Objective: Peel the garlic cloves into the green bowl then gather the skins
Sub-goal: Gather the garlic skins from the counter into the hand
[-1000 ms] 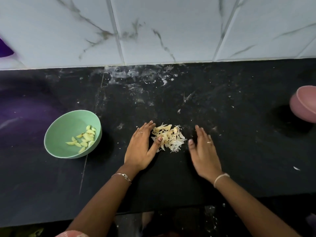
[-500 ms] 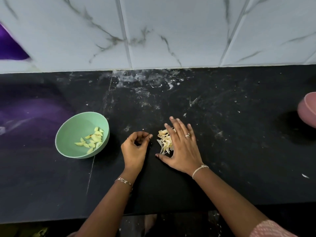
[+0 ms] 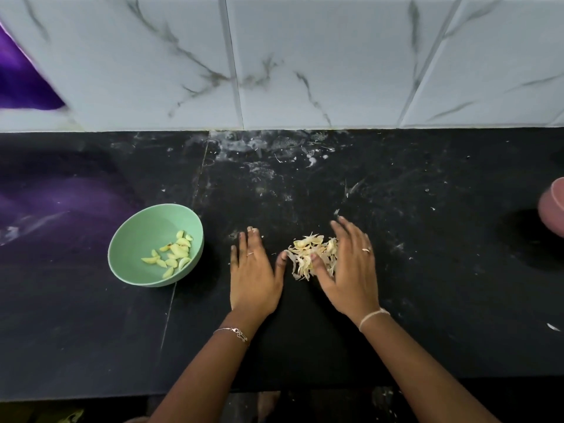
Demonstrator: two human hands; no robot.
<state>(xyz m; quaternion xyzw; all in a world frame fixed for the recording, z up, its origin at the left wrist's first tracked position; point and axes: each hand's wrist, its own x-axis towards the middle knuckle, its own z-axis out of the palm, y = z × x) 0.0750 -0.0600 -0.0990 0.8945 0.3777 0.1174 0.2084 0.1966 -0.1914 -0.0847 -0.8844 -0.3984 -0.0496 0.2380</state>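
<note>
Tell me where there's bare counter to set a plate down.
Widest bare counter lies between the right hand and the pink bowl. More lies in front of the green bowl. Crowded: the skin pile, hemmed by the left hand too.

green bowl point(image 3: 131, 239) left, pink bowl point(image 3: 554, 209) right

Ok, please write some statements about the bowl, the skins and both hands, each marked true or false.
1. The green bowl holds peeled garlic cloves. True.
2. The pile of skins lies inside the green bowl. False: it lies on the black counter, between the hands.
3. The left hand grips the green bowl. False: it lies flat on the counter, apart from the bowl.
4. The right hand touches the skins with open fingers. True.
5. A stray skin lies far right of the pile. True.
</note>
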